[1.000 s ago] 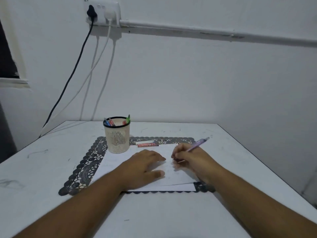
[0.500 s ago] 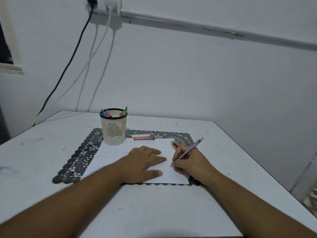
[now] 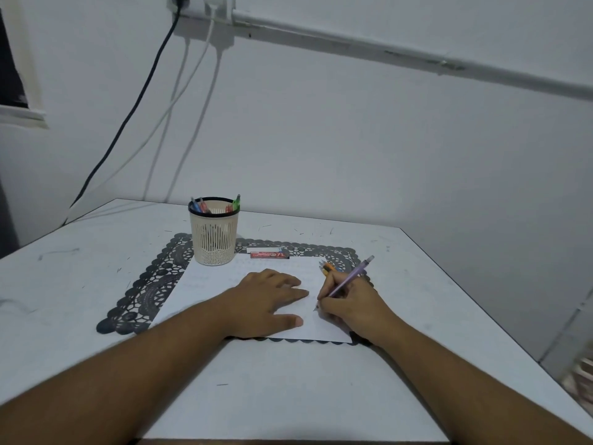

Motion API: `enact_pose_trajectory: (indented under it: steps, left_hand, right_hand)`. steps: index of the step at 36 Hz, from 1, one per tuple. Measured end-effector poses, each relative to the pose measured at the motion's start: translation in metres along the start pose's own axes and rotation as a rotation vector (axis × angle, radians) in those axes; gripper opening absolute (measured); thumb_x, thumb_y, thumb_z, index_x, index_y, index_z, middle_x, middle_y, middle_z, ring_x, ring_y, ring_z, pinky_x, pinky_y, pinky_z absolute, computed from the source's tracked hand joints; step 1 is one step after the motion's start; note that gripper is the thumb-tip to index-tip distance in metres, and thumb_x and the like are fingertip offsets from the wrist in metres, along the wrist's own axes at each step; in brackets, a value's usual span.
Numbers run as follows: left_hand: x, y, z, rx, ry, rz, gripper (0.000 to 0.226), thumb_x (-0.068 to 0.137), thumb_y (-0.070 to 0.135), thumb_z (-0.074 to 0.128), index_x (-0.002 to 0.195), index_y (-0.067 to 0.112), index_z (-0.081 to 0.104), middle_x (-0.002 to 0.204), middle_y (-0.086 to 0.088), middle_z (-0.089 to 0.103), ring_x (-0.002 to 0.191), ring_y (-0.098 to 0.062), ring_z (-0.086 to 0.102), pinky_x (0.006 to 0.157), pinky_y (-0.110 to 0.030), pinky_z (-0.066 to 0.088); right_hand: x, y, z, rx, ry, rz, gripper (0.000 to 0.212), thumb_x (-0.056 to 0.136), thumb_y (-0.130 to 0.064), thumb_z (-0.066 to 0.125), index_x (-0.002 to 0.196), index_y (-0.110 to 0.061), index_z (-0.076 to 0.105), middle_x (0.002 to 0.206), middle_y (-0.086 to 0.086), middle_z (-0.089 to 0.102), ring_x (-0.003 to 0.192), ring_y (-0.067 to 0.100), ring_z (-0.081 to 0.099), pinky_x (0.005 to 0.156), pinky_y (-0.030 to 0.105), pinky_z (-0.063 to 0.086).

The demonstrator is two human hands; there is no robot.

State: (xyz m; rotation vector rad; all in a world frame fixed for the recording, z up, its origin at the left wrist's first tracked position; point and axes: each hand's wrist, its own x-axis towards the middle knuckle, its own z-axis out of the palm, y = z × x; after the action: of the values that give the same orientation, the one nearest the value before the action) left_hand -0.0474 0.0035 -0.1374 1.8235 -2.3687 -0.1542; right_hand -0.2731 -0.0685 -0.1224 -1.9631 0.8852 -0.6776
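- The purple pencil (image 3: 353, 276) is gripped by the curled fingers of the right hand (image 3: 349, 305), and its tip is set on the white paper (image 3: 208, 284).
- The left hand (image 3: 269, 300) is laid flat on the paper, with its fingers held straight and nothing gripped.
- The paper is spread on a black lace mat (image 3: 147, 290), which is laid on the white surface (image 3: 288, 387).
- A cream cup (image 3: 214, 242) filled with pens is placed at the paper's far left corner.
- A red eraser (image 3: 269, 254) is seen on the mat, just beside the cup.
- A few coloured pencils (image 3: 327, 268) are seen just past the right hand.
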Motion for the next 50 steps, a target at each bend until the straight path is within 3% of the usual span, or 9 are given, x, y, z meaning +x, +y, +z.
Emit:
enact_pose_trajectory:
  steps: [4,16,20,26,32,35,41,46,50]
  left_hand:
    - [0.0005,-0.0001,0.0002,0.0,-0.002,0.001,0.063,0.101,0.067,0.038,0.158,0.044,0.027,0.166,0.015,0.021,0.152,-0.011,0.011,0.123,-0.044,0.014]
    - [0.0015,-0.0021,0.0016,0.005,0.001,0.004,0.063,0.101,0.068,0.038,0.159,0.045,0.026,0.167,0.015,0.02,0.152,-0.011,0.011,0.123,-0.043,0.013]
    - [0.0009,-0.0017,0.0012,0.004,0.001,0.001,0.063,0.101,0.067,0.039,0.159,0.044,0.027,0.167,0.015,0.021,0.152,-0.012,0.012,0.123,-0.044,0.014]
    - [0.0012,-0.0009,0.0008,0.007,0.004,0.001,0.064,0.101,0.067,0.039,0.159,0.044,0.027,0.167,0.014,0.021,0.152,-0.012,0.012,0.123,-0.044,0.014]
    - [0.0006,0.0002,-0.0003,-0.005,-0.001,-0.002,0.063,0.101,0.067,0.039,0.159,0.044,0.027,0.167,0.015,0.021,0.152,-0.011,0.011,0.124,-0.044,0.013]
    - [0.0006,-0.0005,-0.0002,-0.017,-0.001,-0.001,0.063,0.101,0.067,0.039,0.158,0.044,0.027,0.166,0.015,0.021,0.152,-0.011,0.011,0.124,-0.044,0.013]
    - [0.0001,-0.0008,0.0002,-0.02,0.006,0.0,0.063,0.1,0.067,0.039,0.158,0.045,0.027,0.166,0.016,0.021,0.152,-0.01,0.011,0.123,-0.043,0.013]
    - [0.0002,0.0,-0.0004,-0.013,-0.003,-0.005,0.063,0.1,0.067,0.039,0.158,0.045,0.026,0.167,0.016,0.021,0.152,-0.01,0.011,0.124,-0.044,0.014]
    - [0.0,0.0002,0.0,-0.008,-0.004,-0.002,0.063,0.101,0.067,0.038,0.159,0.045,0.026,0.167,0.016,0.02,0.152,-0.01,0.011,0.123,-0.043,0.013]
  right_hand:
    - [-0.0006,0.0002,0.0001,-0.02,0.013,0.001,0.021,0.082,-0.001,0.068,0.071,-0.018,0.064,0.068,0.012,0.068,0.06,0.019,0.062,0.063,0.037,0.052]
    - [0.0008,0.0026,0.0006,-0.005,-0.003,-0.006,0.015,0.082,-0.005,0.069,0.073,-0.017,0.066,0.075,0.013,0.07,0.071,0.028,0.067,0.071,0.043,0.056]
    - [0.0014,0.0016,0.0004,-0.022,0.022,0.001,0.019,0.084,0.0,0.069,0.072,-0.013,0.064,0.069,0.012,0.068,0.062,0.015,0.064,0.066,0.037,0.055]
    - [-0.0006,0.0018,-0.0018,-0.004,-0.01,-0.006,0.014,0.083,-0.001,0.069,0.074,-0.01,0.064,0.075,0.018,0.068,0.062,0.014,0.062,0.061,0.03,0.051]
    - [0.0002,0.0075,-0.0051,0.034,0.059,-0.002,0.008,0.083,0.001,0.067,0.079,0.0,0.06,0.063,0.002,0.065,0.056,0.003,0.055,0.055,0.028,0.044]
    - [0.0012,0.009,-0.0043,0.003,0.035,-0.007,0.008,0.084,0.001,0.068,0.079,-0.001,0.062,0.064,-0.008,0.067,0.067,-0.004,0.048,0.06,0.024,0.041]
    - [0.001,0.0068,-0.0038,-0.049,0.036,0.004,0.013,0.084,-0.004,0.07,0.075,-0.012,0.065,0.072,0.006,0.069,0.064,0.012,0.063,0.061,0.033,0.052]
    - [0.0016,0.0076,-0.0035,-0.052,0.034,0.019,0.008,0.083,-0.004,0.068,0.077,-0.008,0.064,0.068,-0.009,0.069,0.072,-0.004,0.053,0.067,0.029,0.045]
    - [-0.0003,0.0049,-0.0032,-0.025,0.047,0.023,0.015,0.082,-0.001,0.068,0.072,-0.01,0.06,0.06,-0.007,0.065,0.059,-0.003,0.051,0.06,0.027,0.041]
